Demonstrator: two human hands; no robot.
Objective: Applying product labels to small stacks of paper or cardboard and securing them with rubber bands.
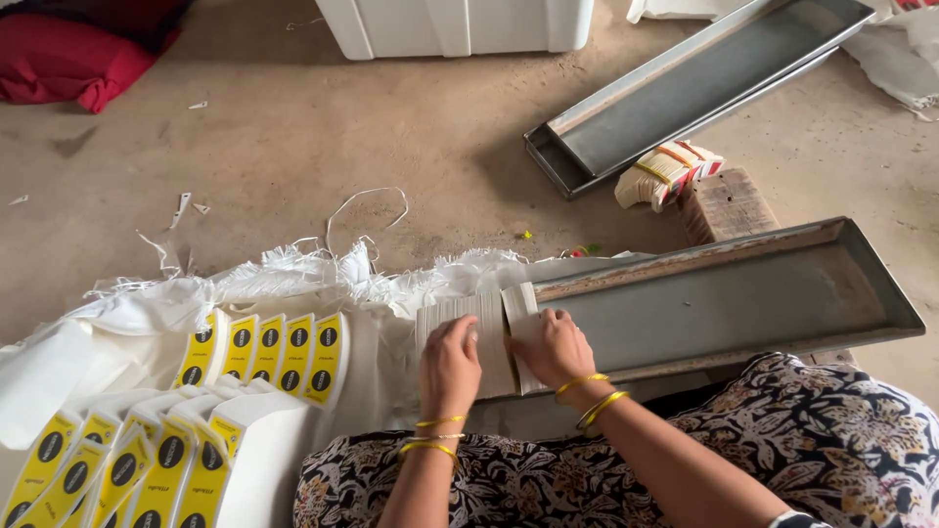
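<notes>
Open room: your long grey metal tray [782, 293] has its whole right stretch bare, from your hands out to the far rim. Its far wall runs close behind the stack.
Edges: the tray's left end sits on the frayed white woven sack [293, 284]. A wooden block [729, 203] stands just behind the tray's far rim.
Floor: bare concrete floor [391, 127] beyond the sack, with a few paper scraps and a loose white string [367, 200].
Stack: the row of thin cream card blanks [484, 313] stands on edge at the tray's left end, split in two parts with a small gap where your hands meet.
Left hand: your left hand [450, 364] comes up from your lap, wrist straight, palm down on the left part of the stack.
Left fingers: curled down over the top edges of the cards, close together, pressing on them. Can't tell if they pinch any single card.
Right hand: your right hand [553, 347] lies just beside the left, knuckles up, on the right part of the stack.
Right fingers: bent and together, tips tucked at the cards. Grip itself is hidden.
Left side: yellow and white folded cartons with black round marks [264, 352] are lined up on the sack, more nearer your left knee.
Far side: a second grey metal tray [685, 88] lies slanted on the floor, well apart, with a banded bundle of cards [665, 174] against it.
</notes>
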